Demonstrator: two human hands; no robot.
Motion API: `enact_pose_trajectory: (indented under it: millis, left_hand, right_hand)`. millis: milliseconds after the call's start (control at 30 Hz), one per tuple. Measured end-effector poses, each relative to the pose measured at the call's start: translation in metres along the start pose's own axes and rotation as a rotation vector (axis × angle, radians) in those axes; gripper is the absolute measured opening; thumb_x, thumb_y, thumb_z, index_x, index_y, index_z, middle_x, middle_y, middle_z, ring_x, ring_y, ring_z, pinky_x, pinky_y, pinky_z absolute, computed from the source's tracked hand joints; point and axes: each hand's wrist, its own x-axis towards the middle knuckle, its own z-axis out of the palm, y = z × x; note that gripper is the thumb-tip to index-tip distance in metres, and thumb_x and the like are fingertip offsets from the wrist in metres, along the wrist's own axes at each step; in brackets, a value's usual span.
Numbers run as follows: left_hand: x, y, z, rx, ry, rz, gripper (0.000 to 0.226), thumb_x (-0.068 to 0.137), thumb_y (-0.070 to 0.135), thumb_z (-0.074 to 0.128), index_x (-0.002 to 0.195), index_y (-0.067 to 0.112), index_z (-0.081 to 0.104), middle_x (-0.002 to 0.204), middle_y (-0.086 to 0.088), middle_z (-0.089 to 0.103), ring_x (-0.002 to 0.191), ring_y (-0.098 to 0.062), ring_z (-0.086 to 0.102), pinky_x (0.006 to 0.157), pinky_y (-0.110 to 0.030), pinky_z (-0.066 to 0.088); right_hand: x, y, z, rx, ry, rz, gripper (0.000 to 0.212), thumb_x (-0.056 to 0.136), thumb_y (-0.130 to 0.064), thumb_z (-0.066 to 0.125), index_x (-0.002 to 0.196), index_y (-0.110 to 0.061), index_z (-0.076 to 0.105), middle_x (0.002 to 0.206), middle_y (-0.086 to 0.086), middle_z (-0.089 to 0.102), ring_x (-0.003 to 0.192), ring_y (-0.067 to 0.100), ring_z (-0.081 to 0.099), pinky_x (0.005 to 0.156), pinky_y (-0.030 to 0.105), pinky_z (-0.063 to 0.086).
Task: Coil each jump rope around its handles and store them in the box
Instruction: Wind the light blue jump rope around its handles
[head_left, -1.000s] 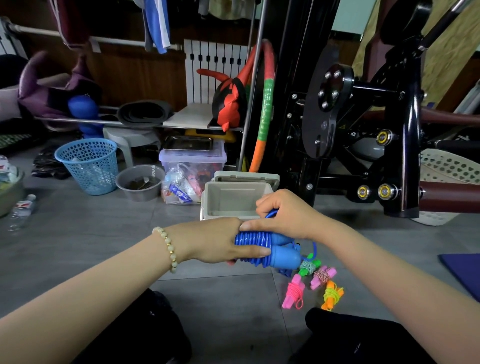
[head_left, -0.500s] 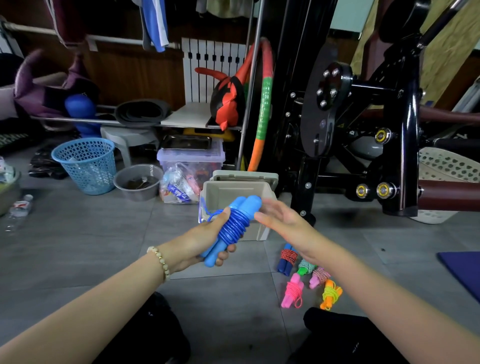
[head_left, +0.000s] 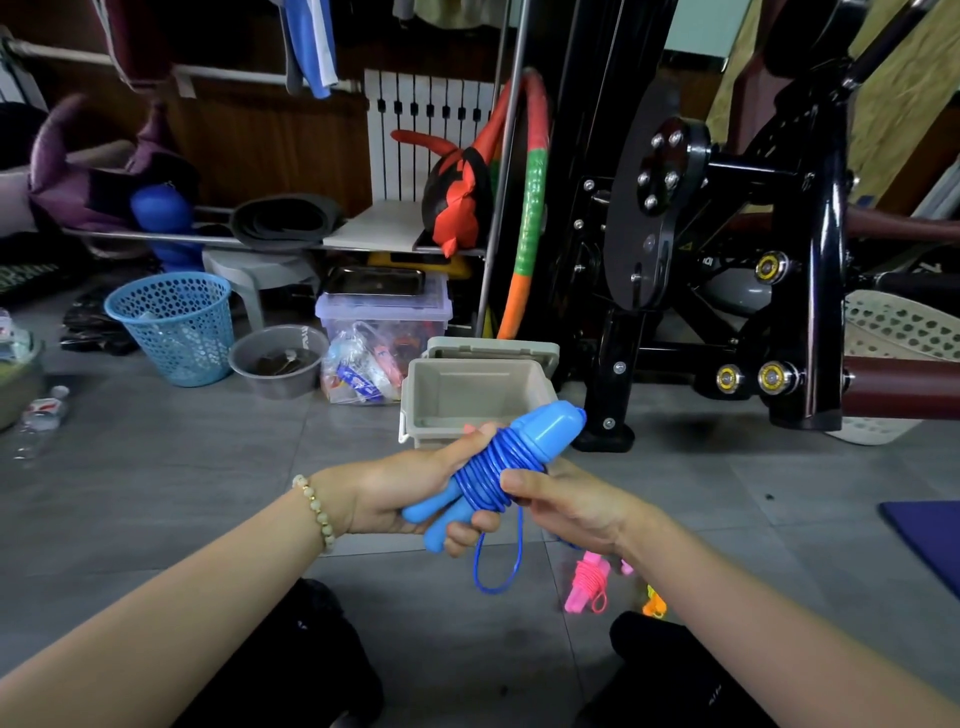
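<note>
My left hand (head_left: 410, 493) grips the blue jump rope (head_left: 540, 434) by its two handles, which point up and right. Blue cord is wound round the handles, and a loose loop hangs below them. My right hand (head_left: 571, 506) pinches the cord at the coil's right side. The open grey box (head_left: 467, 395) stands on the floor just behind the rope, its inside bare as far as I see. On the floor under my right wrist lie a coiled pink rope (head_left: 587, 584) and an orange rope (head_left: 654, 605), partly hidden.
A black exercise machine (head_left: 727, 249) stands right of the box. A clear bin (head_left: 384, 332), a grey bowl (head_left: 278, 361) and a blue basket (head_left: 174, 327) sit to the left. A blue mat (head_left: 930, 535) lies at the right edge. My dark-clothed knees fill the bottom.
The rope has come lower and nearer to me. My right hand, which was open beside the handles, now pinches the cord, and a loose loop hangs down.
</note>
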Motion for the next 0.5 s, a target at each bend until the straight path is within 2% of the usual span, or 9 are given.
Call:
enact_pose_trajectory:
  millis: [33,100,167,233,367,467,500]
  left_hand:
    - [0.000,0.000,-0.001,-0.007,0.004,-0.002,0.064,0.089,0.064,0.022,0.102,0.008,0.051,0.059,0.001,0.046,0.047,-0.010,0.037,0.051,-0.019,0.038]
    - [0.001,-0.002,-0.002,-0.023,0.014,-0.003,0.069,0.087,0.066,0.025,0.098,0.007,0.058,0.059,0.000,0.047,0.049,-0.011,0.040,0.053,-0.019,0.039]
    - [0.000,-0.002,-0.006,-0.024,0.027,-0.008,0.073,0.085,0.069,0.026,0.094,0.007,0.063,0.060,0.000,0.048,0.053,-0.012,0.043,0.057,-0.020,0.043]
    - [-0.002,-0.002,-0.009,-0.003,0.039,-0.001,0.073,0.084,0.070,0.028,0.089,0.010,0.068,0.062,-0.001,0.049,0.055,-0.014,0.045,0.061,-0.023,0.044]
    - [-0.008,0.001,-0.011,0.056,0.072,0.026,0.066,0.083,0.069,0.032,0.090,0.011,0.065,0.062,0.001,0.045,0.052,-0.011,0.036,0.056,-0.021,0.036]
    - [-0.007,0.004,-0.012,0.089,0.175,0.068,0.061,0.081,0.069,0.038,0.094,0.013,0.060,0.061,0.000,0.046,0.050,-0.012,0.034,0.052,-0.021,0.034]
    - [-0.005,0.003,-0.013,0.100,0.230,0.094,0.059,0.080,0.068,0.040,0.092,0.013,0.058,0.061,0.000,0.046,0.049,-0.012,0.034,0.052,-0.021,0.035]
  right_hand:
    - [0.000,-0.002,0.001,-0.033,0.032,0.001,0.070,0.055,-0.058,0.081,0.110,-0.022,0.057,0.103,0.011,0.053,0.100,0.023,0.045,0.091,0.045,0.036]
    - [0.000,-0.005,0.002,-0.082,0.085,-0.011,0.053,0.058,-0.050,0.077,0.094,-0.016,0.059,0.086,0.007,0.057,0.086,0.022,0.048,0.081,0.035,0.040]
    - [0.000,-0.010,0.004,-0.087,0.104,-0.051,0.038,0.062,-0.043,0.070,0.083,-0.015,0.056,0.066,-0.006,0.058,0.066,0.011,0.049,0.067,0.021,0.042]
    - [-0.001,-0.013,0.007,-0.096,0.111,-0.099,0.033,0.063,-0.040,0.069,0.080,-0.016,0.055,0.057,-0.010,0.056,0.054,0.005,0.047,0.060,0.016,0.042]
    - [0.001,-0.014,0.010,-0.131,0.164,-0.133,0.017,0.071,-0.028,0.070,0.074,-0.019,0.055,0.057,-0.009,0.055,0.055,0.003,0.049,0.060,0.016,0.043]
    - [0.002,-0.014,0.011,-0.150,0.227,-0.123,0.012,0.084,-0.019,0.062,0.081,-0.020,0.051,0.064,-0.014,0.055,0.058,-0.008,0.053,0.061,0.007,0.041]
    - [0.003,-0.012,0.011,-0.193,0.233,-0.095,0.010,0.090,-0.021,0.058,0.085,-0.022,0.050,0.070,-0.016,0.054,0.061,-0.013,0.053,0.062,0.005,0.040]
